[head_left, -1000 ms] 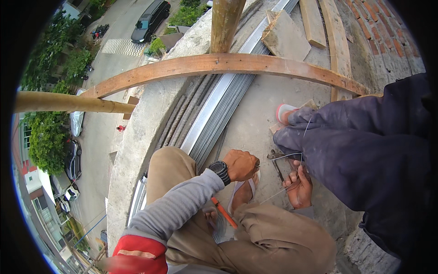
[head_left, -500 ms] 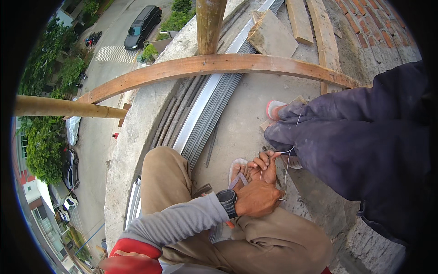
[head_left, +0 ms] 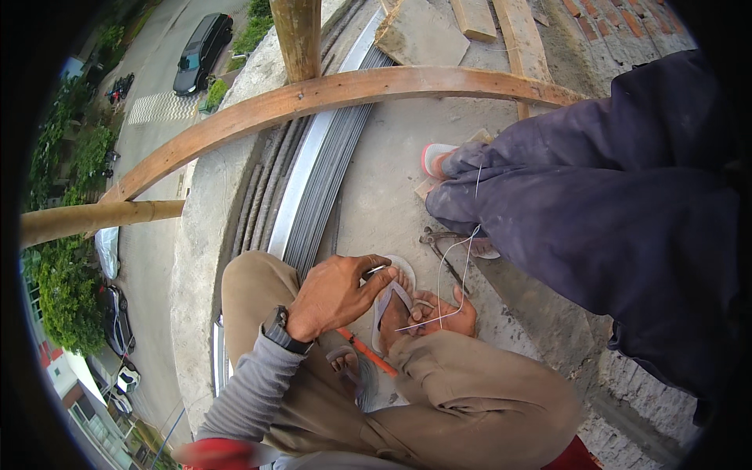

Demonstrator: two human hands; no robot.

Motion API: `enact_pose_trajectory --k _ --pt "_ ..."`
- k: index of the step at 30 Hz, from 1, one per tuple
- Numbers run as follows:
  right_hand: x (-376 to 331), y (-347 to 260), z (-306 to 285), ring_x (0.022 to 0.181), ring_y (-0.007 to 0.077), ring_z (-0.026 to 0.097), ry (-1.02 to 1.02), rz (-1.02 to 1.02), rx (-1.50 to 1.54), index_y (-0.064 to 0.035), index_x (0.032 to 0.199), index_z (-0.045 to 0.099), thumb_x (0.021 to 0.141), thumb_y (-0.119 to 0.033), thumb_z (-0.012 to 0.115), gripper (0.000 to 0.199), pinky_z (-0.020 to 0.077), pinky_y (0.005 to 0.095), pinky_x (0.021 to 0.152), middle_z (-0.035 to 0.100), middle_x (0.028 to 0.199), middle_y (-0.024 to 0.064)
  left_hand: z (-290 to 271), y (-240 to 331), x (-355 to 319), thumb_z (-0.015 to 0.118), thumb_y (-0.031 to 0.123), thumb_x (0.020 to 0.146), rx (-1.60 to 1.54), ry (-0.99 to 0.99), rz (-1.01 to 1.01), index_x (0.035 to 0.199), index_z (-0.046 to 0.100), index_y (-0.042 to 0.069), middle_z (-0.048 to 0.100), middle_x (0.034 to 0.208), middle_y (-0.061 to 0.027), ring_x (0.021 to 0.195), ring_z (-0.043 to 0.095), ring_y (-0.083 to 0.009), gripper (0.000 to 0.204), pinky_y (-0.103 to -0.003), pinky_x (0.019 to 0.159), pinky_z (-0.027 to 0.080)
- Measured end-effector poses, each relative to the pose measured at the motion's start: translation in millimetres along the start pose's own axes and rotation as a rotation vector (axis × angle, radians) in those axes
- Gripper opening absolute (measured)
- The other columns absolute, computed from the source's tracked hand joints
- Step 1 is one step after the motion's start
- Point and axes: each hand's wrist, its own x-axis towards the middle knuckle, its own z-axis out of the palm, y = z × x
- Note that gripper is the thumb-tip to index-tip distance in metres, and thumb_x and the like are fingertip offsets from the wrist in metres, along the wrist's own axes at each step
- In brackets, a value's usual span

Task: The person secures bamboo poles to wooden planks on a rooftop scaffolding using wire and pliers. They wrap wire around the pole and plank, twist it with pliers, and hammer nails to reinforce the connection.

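Observation:
My left hand (head_left: 333, 291), below a grey sleeve and a dark watch, is closed with a small silvery metal piece (head_left: 376, 270) pinched at the fingertips. Its kind I cannot make out. Lower and to the right, my right hand (head_left: 454, 315) has its fingers curled on a thin pale wire (head_left: 419, 323). That wire bends up in a loop beside the dark trousers of another person (head_left: 580, 227). Both hands are above my sandalled foot (head_left: 394, 301), between my bent knees. Below the left hand, an orange bar (head_left: 366, 351) shows partly.
A dark metal tool (head_left: 446, 262) lies on the concrete near the other person's sandal. Metal profiles (head_left: 333, 160) and ribbed steel bars (head_left: 262, 196) run along the concrete edge (head_left: 207, 227), with a street far below. A wooden rail (head_left: 345, 86) crosses ahead, joined by round poles (head_left: 298, 39).
My left hand has moved left and away from the right hand, which has turned palm up. The wire now forms a wider loop. The view has shifted, and the floor tool and orange bar show more.

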Motion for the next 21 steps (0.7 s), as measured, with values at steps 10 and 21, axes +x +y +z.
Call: enact_pose_trajectory --k 10,21 --pt "-18 -42 16 0.081 0.0215 0.064 0.368 -0.263 -0.706 -0.0013 0.114 0.061 0.101 -0.033 0.046 0.037 0.0518 0.0378 0.075 0.065 0.094 0.0093 102 -14 76 0.058 0.042 0.099 -0.365 -0.194 -0.031 0.114 0.069 -0.003 0.074 0.091 -0.0162 0.086 0.071 -0.0276 0.048 -0.040 0.079 0.054" --pt "-65 -84 3 0.048 0.0059 0.028 0.274 -0.085 -0.478 -0.0066 0.113 0.056 0.106 -0.044 0.048 0.038 0.0346 0.0267 0.045 0.028 0.063 -0.0071 80 -13 90 0.053 0.027 0.104 -0.714 -0.081 -0.264 0.126 0.068 0.003 0.052 0.074 0.0025 0.063 0.045 -0.0078 0.036 -0.027 0.059 0.043"
